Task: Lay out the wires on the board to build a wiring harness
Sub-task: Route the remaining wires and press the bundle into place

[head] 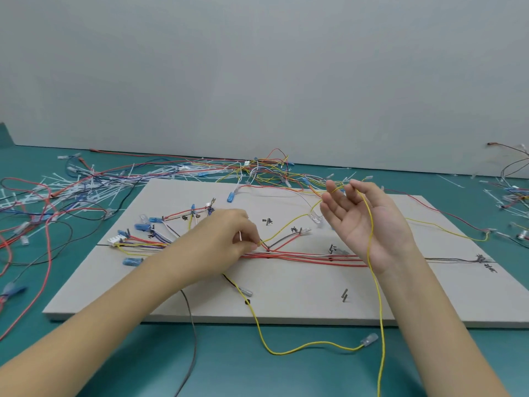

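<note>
Wire, yellow, drapes over the raised right hand, whose fingers stand apart and relaxed with the palm up, and trails down past the wrist off the board's near edge. The left hand lies on the board's middle, its grip pinched together on a yellow wire just left of the red bundle. Bare board lies near the front edge; loose wires and ties crowd the table behind and left.
</note>
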Demonstrator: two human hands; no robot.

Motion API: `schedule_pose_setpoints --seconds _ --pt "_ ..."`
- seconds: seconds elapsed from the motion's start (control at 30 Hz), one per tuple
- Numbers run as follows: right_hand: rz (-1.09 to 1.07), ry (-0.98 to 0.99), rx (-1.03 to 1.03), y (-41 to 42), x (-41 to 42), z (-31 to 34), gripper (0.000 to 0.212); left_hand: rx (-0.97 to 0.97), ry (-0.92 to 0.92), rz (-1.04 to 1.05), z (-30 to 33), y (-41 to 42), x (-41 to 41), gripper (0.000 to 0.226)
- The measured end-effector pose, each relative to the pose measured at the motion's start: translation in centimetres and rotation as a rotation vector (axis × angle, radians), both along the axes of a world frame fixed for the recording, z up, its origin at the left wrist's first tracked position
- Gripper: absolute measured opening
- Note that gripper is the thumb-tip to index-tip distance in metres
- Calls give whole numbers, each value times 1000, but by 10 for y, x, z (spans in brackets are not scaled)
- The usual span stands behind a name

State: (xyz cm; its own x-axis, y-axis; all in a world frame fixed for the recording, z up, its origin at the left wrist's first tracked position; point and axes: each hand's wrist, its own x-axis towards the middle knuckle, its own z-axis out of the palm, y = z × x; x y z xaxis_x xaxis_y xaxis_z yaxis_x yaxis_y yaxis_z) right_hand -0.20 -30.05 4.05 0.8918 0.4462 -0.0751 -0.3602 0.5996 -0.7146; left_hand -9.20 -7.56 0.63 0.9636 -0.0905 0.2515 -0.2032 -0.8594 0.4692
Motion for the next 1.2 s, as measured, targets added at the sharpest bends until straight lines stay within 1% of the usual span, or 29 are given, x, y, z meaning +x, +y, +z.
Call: schedule_pose_setpoints --seconds 0.17,0.27,0.37,0.53,0.77,0.83,0.97,1.2 --pt "-18 -93 -139 5 0 -5 21 76 -60 -19 -13 -15 -3 16" --pt "-47 -103 -158 7 -1 -7 18 112 -91 6 -16 -20 -4 18" --pt "-74 -68 -123 7 -1 -7 12 119 -128 49 -16 -23 -5 18" --pt "-94 -10 -109 7 0 -8 13 126 -134 83 -16 -25 -7 18" --pt "-114 85 -119 5 2 -10 15 291 -111 31 -14 -27 -11 27" --pt "-130 114 -138 5 3 -10 15 273 -110 27 -12 -26 -10 26" --pt "-132 179 -144 3 4 -11 15 142 -135 52 -10 -26 -10 18" --pt "-72 212 -176 2 7 -11 7 259 -131 35 -12 -29 -11 21"
